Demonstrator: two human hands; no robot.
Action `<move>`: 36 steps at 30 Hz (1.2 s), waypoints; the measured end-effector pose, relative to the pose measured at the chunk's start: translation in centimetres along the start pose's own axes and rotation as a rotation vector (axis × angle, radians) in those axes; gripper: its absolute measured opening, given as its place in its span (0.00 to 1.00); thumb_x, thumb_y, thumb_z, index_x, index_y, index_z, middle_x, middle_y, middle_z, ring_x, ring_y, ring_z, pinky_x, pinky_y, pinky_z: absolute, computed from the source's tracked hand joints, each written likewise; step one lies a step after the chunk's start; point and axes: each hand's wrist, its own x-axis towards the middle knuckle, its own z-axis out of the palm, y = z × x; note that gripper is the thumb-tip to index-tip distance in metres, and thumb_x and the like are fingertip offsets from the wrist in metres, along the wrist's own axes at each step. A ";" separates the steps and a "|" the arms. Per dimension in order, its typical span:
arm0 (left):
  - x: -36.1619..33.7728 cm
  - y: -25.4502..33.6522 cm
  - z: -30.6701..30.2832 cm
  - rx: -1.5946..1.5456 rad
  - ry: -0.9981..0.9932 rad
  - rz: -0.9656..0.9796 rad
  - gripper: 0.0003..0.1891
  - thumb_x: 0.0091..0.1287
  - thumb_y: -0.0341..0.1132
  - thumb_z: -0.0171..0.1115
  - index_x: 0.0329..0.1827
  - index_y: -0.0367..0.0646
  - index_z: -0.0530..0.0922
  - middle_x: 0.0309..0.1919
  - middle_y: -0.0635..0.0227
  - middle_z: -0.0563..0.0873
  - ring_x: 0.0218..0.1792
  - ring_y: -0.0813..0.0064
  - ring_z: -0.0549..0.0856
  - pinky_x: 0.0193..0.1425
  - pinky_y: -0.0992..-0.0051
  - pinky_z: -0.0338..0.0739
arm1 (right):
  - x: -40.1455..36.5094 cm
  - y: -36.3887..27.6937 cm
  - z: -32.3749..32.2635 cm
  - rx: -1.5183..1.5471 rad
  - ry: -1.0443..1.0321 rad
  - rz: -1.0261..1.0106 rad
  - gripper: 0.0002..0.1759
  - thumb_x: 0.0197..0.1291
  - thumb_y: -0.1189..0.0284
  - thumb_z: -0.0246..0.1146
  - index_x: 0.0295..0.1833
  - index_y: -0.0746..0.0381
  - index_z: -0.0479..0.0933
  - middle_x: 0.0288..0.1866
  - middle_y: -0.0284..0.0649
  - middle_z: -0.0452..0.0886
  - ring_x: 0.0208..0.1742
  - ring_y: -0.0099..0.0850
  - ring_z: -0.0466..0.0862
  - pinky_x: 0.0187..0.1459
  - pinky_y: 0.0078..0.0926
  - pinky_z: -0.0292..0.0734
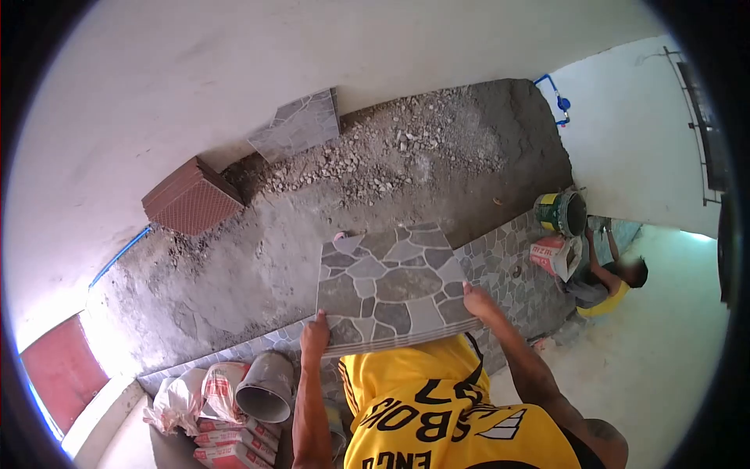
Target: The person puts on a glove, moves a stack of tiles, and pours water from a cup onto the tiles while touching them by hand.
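Note:
A stack of stone-patterned tiles (394, 285) is held level in front of my yellow shirt. My left hand (315, 336) grips the stack's left edge, near its closest corner. At the right edge my right hand (478, 302) is closed round the tiles, its thumb near the top face. Several tile edges show along the near side of the stack. The fingers beneath the tiles are hidden.
Gravel (391, 148) lies along the far wall, beside leaning grey tiles (301, 125) and stacked brown tiles (194, 202). Buckets (266, 391) and sacks (181, 400) stand at lower left. A co-worker (609, 281) crouches at right near a green bucket (558, 213).

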 end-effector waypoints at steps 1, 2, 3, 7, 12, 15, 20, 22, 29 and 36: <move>1.5 1.0 -0.3 -0.010 0.005 0.004 0.39 0.74 0.61 0.37 0.39 0.28 0.83 0.41 0.31 0.82 0.51 0.35 0.81 0.58 0.49 0.73 | 0.8 -1.9 -1.7 -0.009 -0.005 0.023 0.36 0.76 0.51 0.36 0.49 0.71 0.78 0.51 0.66 0.78 0.57 0.63 0.75 0.58 0.53 0.71; 2.8 2.4 -1.0 -0.007 0.011 -0.001 0.39 0.74 0.61 0.37 0.39 0.27 0.83 0.41 0.31 0.82 0.51 0.35 0.81 0.58 0.49 0.73 | 1.8 -3.4 -3.2 -0.020 -0.008 0.045 0.36 0.76 0.51 0.35 0.49 0.72 0.78 0.51 0.66 0.78 0.57 0.63 0.75 0.58 0.53 0.71; 3.2 2.4 -2.1 -0.015 0.016 0.002 0.39 0.74 0.61 0.38 0.40 0.27 0.83 0.41 0.31 0.82 0.51 0.35 0.81 0.58 0.49 0.73 | 1.5 -4.8 -3.6 -0.037 0.007 0.039 0.36 0.76 0.51 0.35 0.49 0.72 0.79 0.50 0.66 0.78 0.57 0.64 0.75 0.58 0.53 0.71; 6.1 7.7 -3.2 -0.044 0.066 -0.021 0.39 0.73 0.61 0.40 0.40 0.25 0.83 0.41 0.31 0.82 0.52 0.35 0.80 0.58 0.50 0.74 | 6.2 -7.6 -8.2 -0.087 -0.001 0.023 0.37 0.76 0.50 0.34 0.48 0.72 0.79 0.50 0.65 0.79 0.57 0.63 0.75 0.58 0.53 0.71; 11.6 15.3 -3.7 -0.075 0.085 -0.067 0.39 0.73 0.61 0.41 0.40 0.25 0.83 0.41 0.31 0.82 0.52 0.36 0.81 0.57 0.50 0.74 | 15.7 -11.0 -14.7 -0.153 0.002 -0.066 0.38 0.76 0.50 0.34 0.47 0.72 0.80 0.51 0.65 0.79 0.58 0.59 0.77 0.61 0.49 0.71; 15.3 19.9 -1.1 -0.165 0.076 -0.062 0.37 0.73 0.59 0.43 0.43 0.25 0.82 0.42 0.32 0.82 0.51 0.35 0.81 0.56 0.49 0.75 | 22.5 -12.0 -19.0 -0.202 -0.041 -0.064 0.37 0.75 0.50 0.35 0.54 0.71 0.78 0.55 0.65 0.77 0.61 0.60 0.75 0.63 0.48 0.70; 23.9 28.0 4.6 -0.225 0.114 -0.040 0.30 0.74 0.52 0.43 0.44 0.29 0.82 0.42 0.33 0.83 0.49 0.35 0.82 0.55 0.48 0.75 | 36.4 -14.0 -25.2 -0.529 0.114 -0.108 0.37 0.75 0.49 0.34 0.61 0.70 0.74 0.65 0.62 0.72 0.68 0.56 0.70 0.68 0.47 0.65; 28.2 33.3 5.9 -0.242 0.114 -0.044 0.25 0.74 0.48 0.44 0.44 0.32 0.82 0.40 0.34 0.83 0.48 0.35 0.82 0.54 0.48 0.77 | 43.3 -15.5 -29.2 -0.381 -0.146 0.005 0.37 0.75 0.49 0.34 0.62 0.69 0.74 0.67 0.60 0.71 0.70 0.55 0.69 0.70 0.47 0.64; 46.2 39.3 14.4 0.021 0.031 0.290 0.17 0.73 0.39 0.44 0.47 0.38 0.80 0.38 0.40 0.85 0.43 0.41 0.85 0.47 0.50 0.82 | 60.5 -15.1 -33.1 -0.383 -0.126 -0.137 0.36 0.75 0.48 0.39 0.63 0.71 0.72 0.68 0.57 0.71 0.73 0.47 0.68 0.70 0.40 0.62; 56.7 48.1 16.1 0.392 -0.033 0.455 0.20 0.74 0.40 0.44 0.44 0.35 0.83 0.42 0.40 0.85 0.46 0.45 0.86 0.50 0.53 0.82 | 71.6 -15.9 -35.5 -0.286 -0.161 -0.013 0.34 0.76 0.50 0.41 0.67 0.70 0.69 0.69 0.53 0.72 0.70 0.42 0.69 0.68 0.38 0.61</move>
